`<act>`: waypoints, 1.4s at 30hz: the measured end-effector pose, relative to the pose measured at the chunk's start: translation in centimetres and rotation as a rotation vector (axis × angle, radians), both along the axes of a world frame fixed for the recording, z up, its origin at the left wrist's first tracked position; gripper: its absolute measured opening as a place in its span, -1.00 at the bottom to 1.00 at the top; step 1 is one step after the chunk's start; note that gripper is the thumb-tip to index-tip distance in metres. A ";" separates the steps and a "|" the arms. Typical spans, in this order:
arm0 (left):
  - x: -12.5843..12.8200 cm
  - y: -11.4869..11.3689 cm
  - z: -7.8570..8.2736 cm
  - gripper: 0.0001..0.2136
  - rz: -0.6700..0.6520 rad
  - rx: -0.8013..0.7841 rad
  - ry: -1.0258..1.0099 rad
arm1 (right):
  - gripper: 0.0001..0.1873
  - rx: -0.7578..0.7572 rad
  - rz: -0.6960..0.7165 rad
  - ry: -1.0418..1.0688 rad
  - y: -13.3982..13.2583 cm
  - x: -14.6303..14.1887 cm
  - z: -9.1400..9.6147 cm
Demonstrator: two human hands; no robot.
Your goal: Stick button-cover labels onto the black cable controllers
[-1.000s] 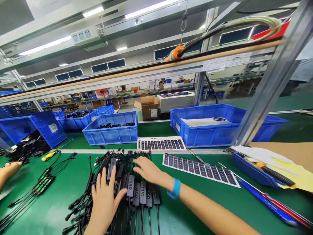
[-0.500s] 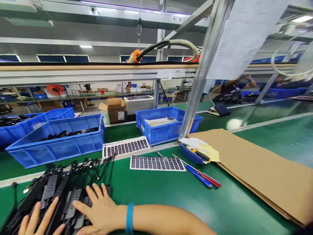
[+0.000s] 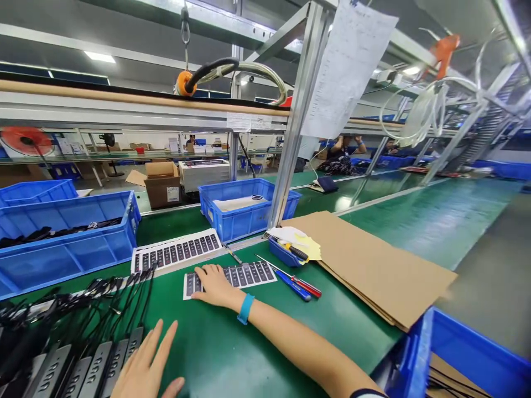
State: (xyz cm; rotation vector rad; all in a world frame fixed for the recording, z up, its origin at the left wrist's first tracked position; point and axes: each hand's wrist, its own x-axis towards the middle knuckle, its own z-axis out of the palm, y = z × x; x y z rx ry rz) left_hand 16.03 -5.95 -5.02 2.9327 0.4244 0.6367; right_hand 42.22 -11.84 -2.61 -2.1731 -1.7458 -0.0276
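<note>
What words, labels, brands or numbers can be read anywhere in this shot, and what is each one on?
No text here can be read; every piece is too small or blurred:
Printed sheet hanging from the metal upright: lines of print, too small.
White notices on the rail: too small.
White label on the cardboard carton: blurred.
Dark labels on the sheet under the right hand: too small.

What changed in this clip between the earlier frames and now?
The right hand slid off the black cable units and now lies flat and open on a label sheet. The left hand drew back to the units' edge, open, over the green bench. The view swung right. The units, sheet and screwdrivers stayed where they were.
</note>
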 end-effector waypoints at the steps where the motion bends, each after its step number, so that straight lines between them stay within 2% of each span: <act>1: 1.5 -0.6 0.1 -0.43 0.023 -0.026 0.026 | -0.32 0.010 0.022 -0.012 -0.5 -0.8 -0.2; 5: 5.3 -0.6 -0.4 -0.38 0.227 -0.156 -0.027 | -0.33 0.064 0.139 -0.065 -2.3 -4.5 -0.5; 9: 5.6 0.7 -1.3 -0.18 0.307 -0.318 -0.004 | -0.36 0.126 0.236 -0.108 -3.8 -6.2 -0.4; 11: 5.4 0.7 -1.5 -0.16 0.321 -0.288 -0.009 | -0.31 0.125 0.264 -0.089 -4.5 -6.0 -0.1; 14: 5.3 0.0 -1.4 -0.29 0.344 -0.114 -0.038 | -0.21 0.125 0.290 -0.071 -6.0 -4.1 1.1; 16: 5.4 -0.7 -1.3 -0.39 0.346 0.007 -0.072 | -0.31 0.145 0.200 -0.040 -7.0 -1.7 2.0; 19: 5.7 -1.9 -1.2 -0.55 0.207 0.090 -0.105 | -0.65 0.199 -0.118 0.046 -8.1 3.3 2.8; 22: 6.3 -3.4 -1.2 -0.60 0.036 0.044 -0.012 | -0.66 0.227 -0.348 0.078 -8.4 8.2 2.6; 25: 6.7 -4.5 -1.6 -0.53 -0.008 -0.023 0.126 | -0.77 0.141 -0.476 0.132 -8.7 11.0 1.4; 27: 6.8 -4.7 -2.1 -0.49 0.004 -0.039 0.178 | -0.86 0.060 -0.494 0.164 -9.1 11.7 0.6; 33: 6.8 -3.2 -4.1 -0.50 0.058 -0.029 0.217 | -0.79 -0.057 -0.436 0.185 -9.8 11.2 -0.4; 37: 7.1 -2.2 -4.4 -0.48 0.034 -0.055 0.245 | -0.79 -0.053 -0.357 0.199 -9.8 10.8 -0.1; 42: 7.3 -1.8 -4.9 -0.49 0.052 -0.066 0.182 | -0.77 0.027 -0.376 0.211 -8.3 9.8 0.3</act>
